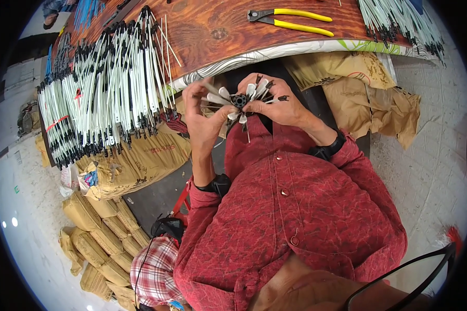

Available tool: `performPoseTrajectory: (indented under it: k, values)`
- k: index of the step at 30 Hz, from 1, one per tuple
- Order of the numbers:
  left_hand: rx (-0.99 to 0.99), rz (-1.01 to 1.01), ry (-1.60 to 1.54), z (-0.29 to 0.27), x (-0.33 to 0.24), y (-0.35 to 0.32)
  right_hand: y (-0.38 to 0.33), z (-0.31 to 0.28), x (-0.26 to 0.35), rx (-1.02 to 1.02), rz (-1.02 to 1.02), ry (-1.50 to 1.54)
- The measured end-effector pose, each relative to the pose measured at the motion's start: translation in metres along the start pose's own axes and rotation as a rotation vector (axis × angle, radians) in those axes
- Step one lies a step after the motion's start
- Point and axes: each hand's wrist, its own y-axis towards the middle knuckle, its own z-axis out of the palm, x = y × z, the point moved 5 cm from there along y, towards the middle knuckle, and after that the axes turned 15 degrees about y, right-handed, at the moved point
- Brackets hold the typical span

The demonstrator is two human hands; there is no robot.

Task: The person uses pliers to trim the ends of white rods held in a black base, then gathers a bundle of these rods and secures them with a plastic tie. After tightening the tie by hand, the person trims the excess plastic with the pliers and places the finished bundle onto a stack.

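In front of my chest, close to the table's near edge, I hold a round black hub (238, 100) with short white ribs fanning out around it. My left hand (205, 111) grips it from the left, thumb pressed against the ribs. Some of that hand's fingertips are blurred by motion. From the right, my right hand (283, 106) pinches the hub's edge with the thumb, its fingers curled behind several white ribs with black tips. Those curled fingers partly hide the ribs.
Long white rods with black ends (117, 78) lie in a big pile at the table's left. Yellow-handled pincers (296, 22) rest on the wooden table (213, 31). More white rods (394, 20) hang over its right edge. Brown sacks (368, 98) and wrapped bundles (96, 228) stand around me.
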Motion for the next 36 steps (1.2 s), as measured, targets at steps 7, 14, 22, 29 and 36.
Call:
performPoseTrajectory:
  k: [7,14,22,29,36]
  values:
    - [-0.206,0.058,0.287,-0.009,-0.008,-0.012,-0.002,0.001,0.003,-0.078,-0.009,-0.093]
    - [-0.293,0.168,0.105,-0.019,-0.007,-0.019,-0.002,0.003,0.005,-0.087,-0.161,-0.167]
    - [0.039,0.122,0.204,-0.009,-0.011,-0.024,-0.003,0.009,0.005,-0.111,-0.145,-0.179]
    - [0.035,0.072,-0.012,-0.007,-0.005,-0.026,-0.005,0.010,-0.001,-0.125,-0.174,-0.224]
    - [0.102,0.062,-0.054,-0.006,-0.009,-0.027,-0.006,0.011,0.000,-0.128,-0.160,-0.232]
